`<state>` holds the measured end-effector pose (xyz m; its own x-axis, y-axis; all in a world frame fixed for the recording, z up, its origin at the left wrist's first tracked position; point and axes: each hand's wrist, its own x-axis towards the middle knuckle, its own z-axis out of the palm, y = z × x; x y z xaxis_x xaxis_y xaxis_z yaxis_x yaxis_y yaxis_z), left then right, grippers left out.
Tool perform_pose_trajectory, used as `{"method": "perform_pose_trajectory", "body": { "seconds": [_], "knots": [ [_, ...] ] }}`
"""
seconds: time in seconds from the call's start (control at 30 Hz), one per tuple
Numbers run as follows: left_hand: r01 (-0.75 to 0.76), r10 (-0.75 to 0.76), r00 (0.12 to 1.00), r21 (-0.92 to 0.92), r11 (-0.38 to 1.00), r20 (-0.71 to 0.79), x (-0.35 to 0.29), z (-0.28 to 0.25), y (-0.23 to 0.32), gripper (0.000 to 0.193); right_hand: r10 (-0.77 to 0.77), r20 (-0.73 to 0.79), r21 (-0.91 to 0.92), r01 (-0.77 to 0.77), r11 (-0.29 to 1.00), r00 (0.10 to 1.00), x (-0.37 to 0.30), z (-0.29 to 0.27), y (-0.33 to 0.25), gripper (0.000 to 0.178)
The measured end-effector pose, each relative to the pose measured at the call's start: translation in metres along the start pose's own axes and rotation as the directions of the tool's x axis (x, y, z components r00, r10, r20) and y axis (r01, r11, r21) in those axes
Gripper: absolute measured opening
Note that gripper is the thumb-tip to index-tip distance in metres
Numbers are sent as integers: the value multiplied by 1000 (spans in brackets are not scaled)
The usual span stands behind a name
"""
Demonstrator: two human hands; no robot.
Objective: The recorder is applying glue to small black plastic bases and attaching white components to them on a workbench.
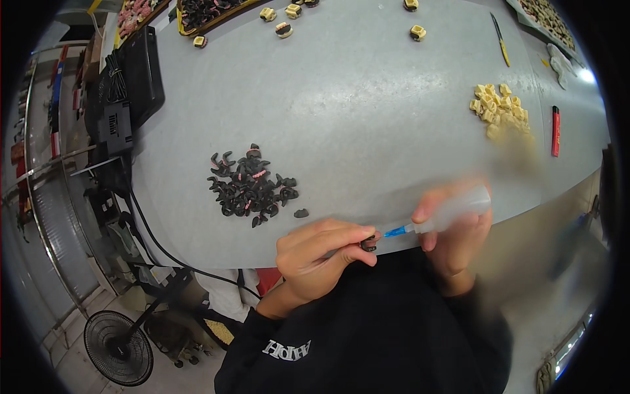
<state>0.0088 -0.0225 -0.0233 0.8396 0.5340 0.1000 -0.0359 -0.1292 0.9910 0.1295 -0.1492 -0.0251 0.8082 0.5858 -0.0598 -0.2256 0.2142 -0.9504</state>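
Note:
My left hand [318,253] pinches a small black curved piece [369,244] between thumb and fingertips at the table's near edge. In my right hand [456,243] is a translucent squeeze bottle [462,207] with a blue needle tip [396,232]. The tip points left, close to the black piece; whether it touches cannot be made out. Beyond my left hand lies a loose pile of similar black curved pieces [249,187], some with pink parts. One stray black piece [301,213] rests between the pile and that hand. Hollow cream pieces [499,108] are heaped at the right.
Several cream-and-black pieces [284,30] stand along the far side, near a tray of dark pieces [203,14]. A yellow-handled craft knife [502,43] and a red pen-like stick [556,131] lie at right. Black equipment [141,72] and a cable [151,236] line the left edge.

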Motion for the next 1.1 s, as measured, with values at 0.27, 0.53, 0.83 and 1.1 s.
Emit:
{"method": "perform_pose_trajectory", "body": {
  "seconds": [0.27, 0.53, 0.83, 1.1],
  "knots": [
    [18, -18, 1000, -15, 1000, -20, -1, -2, 1, 15, 4, -25, 57, -3, 998, 1000, 0, -6, 2, 43],
    [55, -60, 998, -122, 991, -31, -3, -3, 2, 21, -251, -71, -146, 239, 960, 965, 13, -11, -15, 33],
    [40, -52, 995, -145, 989, -83, -6, -1, 1, 24, -215, 104, -555, 236, 798, 971, 15, -22, -12, 36],
    [6, -19, 996, -139, 990, -91, -6, -1, -1, 24, -425, 31, -732, 310, 606, 905, 21, -48, -21, 32]
  ]
}}
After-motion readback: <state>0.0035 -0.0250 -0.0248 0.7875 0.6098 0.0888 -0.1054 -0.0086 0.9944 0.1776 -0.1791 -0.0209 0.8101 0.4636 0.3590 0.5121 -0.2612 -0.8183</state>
